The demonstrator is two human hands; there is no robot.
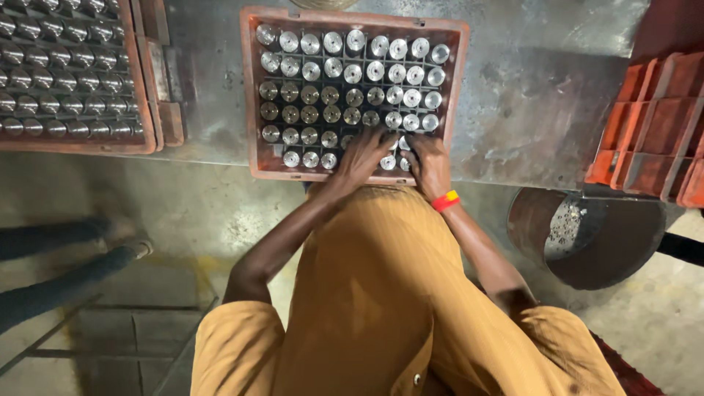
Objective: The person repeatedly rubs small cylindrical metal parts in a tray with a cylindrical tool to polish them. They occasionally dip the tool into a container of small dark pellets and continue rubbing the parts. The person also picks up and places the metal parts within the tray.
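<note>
A red-brown plastic crate (253, 95) sits on a metal workbench in front of me, its grid filled with several upright shiny metal cylinders (352, 73). My left hand (364, 155) reaches into the near row, fingers spread over the cylinders there. Beside it my right hand (429, 163), with a red and yellow band at the wrist, rests on the near-right corner of the grid, fingers curled among the parts. What the fingers pinch is hidden. I wear a mustard-coloured shirt.
A second crate (139, 73) full of metal cylinders lies at the far left. Stacked orange crates (653, 125) stand at the right. Below them is a round rusty bucket (587, 242) holding small metal bits. Another person's legs (66, 257) are on the floor at left.
</note>
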